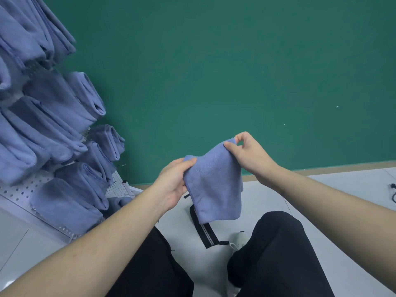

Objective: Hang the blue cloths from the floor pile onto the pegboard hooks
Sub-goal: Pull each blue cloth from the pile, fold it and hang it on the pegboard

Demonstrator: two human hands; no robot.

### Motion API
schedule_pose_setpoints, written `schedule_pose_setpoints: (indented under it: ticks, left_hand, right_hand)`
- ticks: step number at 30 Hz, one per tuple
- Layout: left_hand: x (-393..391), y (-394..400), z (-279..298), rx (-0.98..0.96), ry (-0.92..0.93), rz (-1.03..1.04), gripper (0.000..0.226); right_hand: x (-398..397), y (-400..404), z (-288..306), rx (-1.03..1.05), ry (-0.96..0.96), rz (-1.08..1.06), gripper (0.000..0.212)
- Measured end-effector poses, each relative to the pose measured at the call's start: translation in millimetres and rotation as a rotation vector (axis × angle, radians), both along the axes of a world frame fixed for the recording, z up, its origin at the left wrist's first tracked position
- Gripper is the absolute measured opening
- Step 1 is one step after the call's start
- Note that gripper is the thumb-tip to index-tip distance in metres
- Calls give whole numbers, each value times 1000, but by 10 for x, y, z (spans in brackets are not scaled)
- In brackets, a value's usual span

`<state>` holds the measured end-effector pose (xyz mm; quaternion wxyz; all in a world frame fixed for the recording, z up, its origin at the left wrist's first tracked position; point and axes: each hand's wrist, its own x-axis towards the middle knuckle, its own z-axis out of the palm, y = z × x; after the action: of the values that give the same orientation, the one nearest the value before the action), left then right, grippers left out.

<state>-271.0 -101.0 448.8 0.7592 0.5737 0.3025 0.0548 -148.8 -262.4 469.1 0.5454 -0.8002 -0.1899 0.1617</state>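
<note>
A blue cloth [214,185] hangs in mid-frame, held up between both hands above the pale floor [342,189]; the left hand [173,185] grips its left edge, thumb curled over the top corner and fingers behind the fabric; the right hand [246,153] pinches the upper right corner between thumb and forefinger, the other fingers loosely curled; the cloth droops from these two corners, its lower edge free; below it on the floor lies a black strap [204,232] with pale stripes, partly hidden by the cloth; two dark trouser legs [278,254] fill the bottom of the frame; along the left side stands a white pegboard [19,189], tilted in this view, with many folded blue cloths [64,116] hanging in rows; a green wall [235,61] covers the upper frame; a black cable [392,192] lies at the right edge
</note>
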Motion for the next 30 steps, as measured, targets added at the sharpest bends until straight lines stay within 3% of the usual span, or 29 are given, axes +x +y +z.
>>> schedule_pose_setpoints:
  ticks: [6, 9, 12, 18, 23, 27, 30]
  left_hand:
    - [63, -8, 69, 97, -29, 100, 32]
    - [65, 18, 112, 177, -27, 61, 17]
    - [67, 86, 96, 200, 3, 24, 14]
    - [72, 282, 98, 242, 71, -128, 37]
    - [104, 349, 103, 503, 130, -225, 42]
    - [78, 322, 165, 852, 173, -272, 45]
    - [73, 321, 189, 987, 166, -279, 45]
  right_hand:
    - [-9, -19, -24, -2, -29, -9, 19]
    - [7, -30, 17, -30, 77, 31, 5]
    - [27, -47, 20, -39, 198, 140, 6]
    - [114, -113, 45, 9, 226, 168, 16]
    - [173, -126, 114, -105, 178, 236, 33]
    - [186, -142, 170, -264, 56, 299, 17]
    - [181, -138, 200, -312, -8, 319, 10]
